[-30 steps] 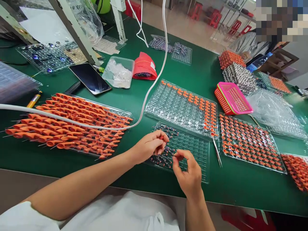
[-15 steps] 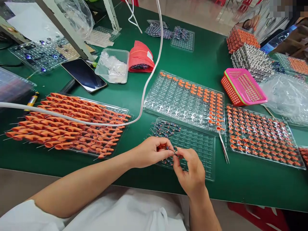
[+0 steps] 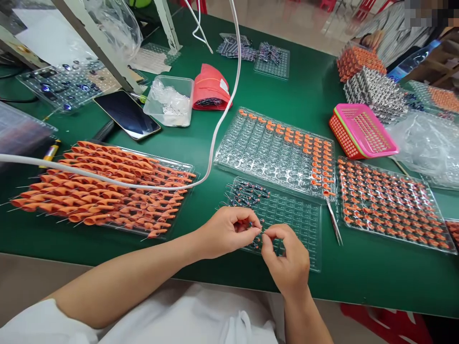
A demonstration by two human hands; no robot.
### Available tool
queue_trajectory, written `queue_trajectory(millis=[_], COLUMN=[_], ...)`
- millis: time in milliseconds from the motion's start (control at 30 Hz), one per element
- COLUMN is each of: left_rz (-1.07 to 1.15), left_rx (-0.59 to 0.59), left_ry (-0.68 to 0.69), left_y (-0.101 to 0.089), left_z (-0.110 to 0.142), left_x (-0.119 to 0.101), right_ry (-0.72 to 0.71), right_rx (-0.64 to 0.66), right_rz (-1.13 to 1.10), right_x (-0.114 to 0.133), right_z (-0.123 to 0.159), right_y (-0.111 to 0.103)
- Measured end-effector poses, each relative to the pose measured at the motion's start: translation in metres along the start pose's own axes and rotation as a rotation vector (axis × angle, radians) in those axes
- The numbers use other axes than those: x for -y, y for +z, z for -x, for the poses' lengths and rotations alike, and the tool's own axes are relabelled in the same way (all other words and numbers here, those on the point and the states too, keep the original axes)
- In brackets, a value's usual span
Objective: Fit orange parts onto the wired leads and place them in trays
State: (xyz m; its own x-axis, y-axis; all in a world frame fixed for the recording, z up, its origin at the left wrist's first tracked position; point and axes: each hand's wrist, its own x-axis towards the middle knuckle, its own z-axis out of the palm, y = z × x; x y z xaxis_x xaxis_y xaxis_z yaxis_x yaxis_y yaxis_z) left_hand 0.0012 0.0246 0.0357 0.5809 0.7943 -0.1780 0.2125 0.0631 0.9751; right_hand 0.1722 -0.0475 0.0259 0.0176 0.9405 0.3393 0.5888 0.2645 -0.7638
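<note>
My left hand [image 3: 233, 231] and my right hand [image 3: 287, 255] meet fingertip to fingertip over a clear plastic tray [image 3: 304, 229]. Each is closed in a pinch. Between them is something small and thin, too small to name and mostly covered by the fingers. Small dark parts with orange ends [image 3: 247, 191] lie heaped on the left side of that tray, some partly hidden by my left hand. Behind it lies a bigger clear tray [image 3: 251, 143], with small orange pieces [image 3: 319, 165] in its right-hand and far cells. Tweezers [image 3: 334, 222] rest beside its near right corner.
On the left, orange tapered pieces with wire ends [image 3: 96, 186] fill a tray. A white cable [image 3: 215, 138] loops across the table. To the right are a filled tray [image 3: 390, 205] and pink baskets [image 3: 366, 129]. Further back are a phone [image 3: 127, 114], a clear tub [image 3: 170, 100] and a co-worker's hand [image 3: 375, 39].
My fingertips have drawn slightly apart, with the right hand a little further right and lower. The whole view has shifted slightly.
</note>
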Motion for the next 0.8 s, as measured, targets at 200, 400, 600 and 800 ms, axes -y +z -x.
queue_trajectory(millis=[200,400,600,800], left_rz=[-0.194,-0.241,-0.312,-0.427], left_rx=[-0.146,-0.207,-0.260,-0.292], left_ry=[0.375,0.454,0.546,0.676], left_y=[0.003,0.003,0.004,0.006], left_z=[0.003,0.003,0.001,0.000], left_x=[-0.001,-0.002,0.001,0.007], right_ry=[0.329,0.523,0.610,0.630], right_rx=[0.090,0.095,0.065,0.048], right_rz=[-0.234,-0.493,-0.659,-0.710], right_x=[0.002,-0.005,-0.013,-0.015], right_z=[0.000,0.003,0.005,0.005], right_y=[-0.005,-0.006,-0.004,-0.002])
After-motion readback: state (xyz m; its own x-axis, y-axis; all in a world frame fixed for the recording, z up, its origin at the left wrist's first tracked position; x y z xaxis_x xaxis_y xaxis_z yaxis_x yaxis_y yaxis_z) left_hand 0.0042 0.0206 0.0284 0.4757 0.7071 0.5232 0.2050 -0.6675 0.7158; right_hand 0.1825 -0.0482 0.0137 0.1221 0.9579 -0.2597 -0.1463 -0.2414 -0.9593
